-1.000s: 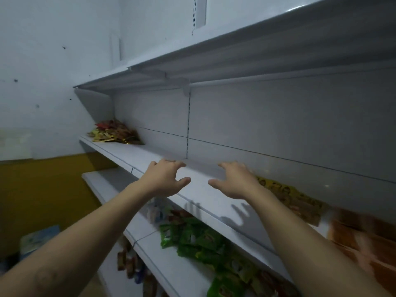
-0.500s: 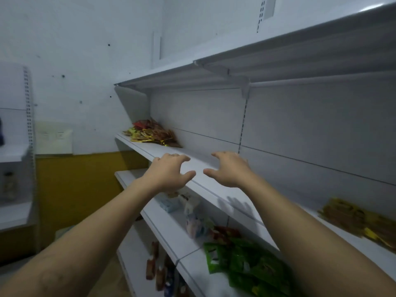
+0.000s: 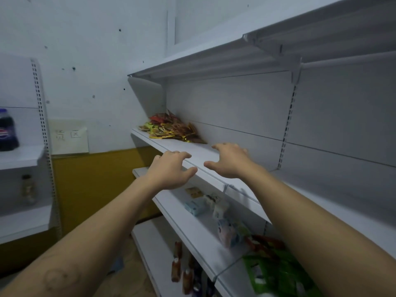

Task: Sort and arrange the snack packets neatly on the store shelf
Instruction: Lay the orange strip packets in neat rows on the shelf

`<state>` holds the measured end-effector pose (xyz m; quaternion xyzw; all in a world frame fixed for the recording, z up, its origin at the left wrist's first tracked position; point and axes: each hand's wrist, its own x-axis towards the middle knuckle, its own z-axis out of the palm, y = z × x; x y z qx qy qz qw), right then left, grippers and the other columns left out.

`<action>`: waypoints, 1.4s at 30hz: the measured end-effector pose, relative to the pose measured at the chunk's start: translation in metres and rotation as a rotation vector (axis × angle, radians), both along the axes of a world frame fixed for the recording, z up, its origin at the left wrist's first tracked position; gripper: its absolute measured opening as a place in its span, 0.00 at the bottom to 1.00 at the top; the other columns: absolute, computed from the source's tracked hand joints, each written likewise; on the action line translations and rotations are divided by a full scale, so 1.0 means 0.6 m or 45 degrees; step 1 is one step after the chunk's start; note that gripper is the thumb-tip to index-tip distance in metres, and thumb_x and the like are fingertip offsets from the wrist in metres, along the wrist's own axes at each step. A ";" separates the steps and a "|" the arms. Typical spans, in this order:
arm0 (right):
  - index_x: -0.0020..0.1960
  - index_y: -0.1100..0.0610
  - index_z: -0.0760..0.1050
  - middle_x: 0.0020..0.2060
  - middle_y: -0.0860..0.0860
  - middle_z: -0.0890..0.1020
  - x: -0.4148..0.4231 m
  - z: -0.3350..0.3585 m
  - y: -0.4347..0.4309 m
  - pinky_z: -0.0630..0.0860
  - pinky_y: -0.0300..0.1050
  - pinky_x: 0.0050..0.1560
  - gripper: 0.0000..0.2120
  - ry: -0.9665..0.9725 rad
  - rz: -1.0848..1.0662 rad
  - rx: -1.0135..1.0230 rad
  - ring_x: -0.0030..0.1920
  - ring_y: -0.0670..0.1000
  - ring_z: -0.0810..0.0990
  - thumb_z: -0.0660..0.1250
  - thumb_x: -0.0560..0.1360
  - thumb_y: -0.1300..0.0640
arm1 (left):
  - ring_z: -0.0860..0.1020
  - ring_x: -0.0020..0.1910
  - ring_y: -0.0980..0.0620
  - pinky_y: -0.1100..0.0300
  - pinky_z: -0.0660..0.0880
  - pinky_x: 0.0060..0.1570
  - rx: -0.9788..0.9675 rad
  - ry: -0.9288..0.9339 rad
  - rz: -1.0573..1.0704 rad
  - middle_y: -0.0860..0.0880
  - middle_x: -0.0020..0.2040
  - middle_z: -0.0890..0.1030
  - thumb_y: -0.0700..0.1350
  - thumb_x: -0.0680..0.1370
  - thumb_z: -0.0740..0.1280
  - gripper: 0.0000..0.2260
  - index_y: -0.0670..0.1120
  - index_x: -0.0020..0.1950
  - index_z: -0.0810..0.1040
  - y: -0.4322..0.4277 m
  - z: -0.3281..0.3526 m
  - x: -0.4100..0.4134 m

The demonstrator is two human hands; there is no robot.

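A loose heap of red, yellow and brown snack packets (image 3: 171, 130) lies at the far left end of the white middle shelf (image 3: 214, 155). Both arms reach out toward it. My left hand (image 3: 170, 169) hovers at the shelf's front edge with fingers spread and slightly curled, holding nothing. Over the shelf board, a little to the right, my right hand (image 3: 230, 160) is also spread and empty. Both hands stop short of the heap.
The lower shelf (image 3: 192, 228) carries pale blue and white packets (image 3: 205, 205) and green packets (image 3: 276, 273). Small bottles (image 3: 177, 266) stand lower down. An upper shelf (image 3: 235, 58) overhangs. A second rack with a dark bottle (image 3: 7, 130) stands at left.
The view has swung left along the shelf. Both open hands have travelled left with it, nearer the heap of packets. The yellow packets at the right have left the view.
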<state>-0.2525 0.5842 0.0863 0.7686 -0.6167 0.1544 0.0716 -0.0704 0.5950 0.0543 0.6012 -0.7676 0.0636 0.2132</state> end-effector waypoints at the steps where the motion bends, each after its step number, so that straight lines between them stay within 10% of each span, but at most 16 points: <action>1: 0.77 0.49 0.62 0.73 0.54 0.68 0.009 -0.002 -0.017 0.62 0.58 0.69 0.33 0.003 0.007 0.004 0.73 0.58 0.64 0.62 0.77 0.36 | 0.67 0.72 0.48 0.45 0.64 0.68 0.004 -0.002 0.005 0.51 0.72 0.72 0.63 0.80 0.59 0.26 0.53 0.75 0.67 -0.016 -0.001 0.007; 42: 0.71 0.52 0.69 0.66 0.57 0.74 0.231 -0.071 -0.901 0.72 0.53 0.61 0.30 -0.095 -0.380 0.172 0.64 0.60 0.73 0.66 0.75 0.37 | 0.68 0.72 0.45 0.45 0.66 0.69 0.081 0.000 -0.307 0.49 0.72 0.72 0.60 0.80 0.61 0.26 0.51 0.76 0.67 -0.966 -0.053 0.287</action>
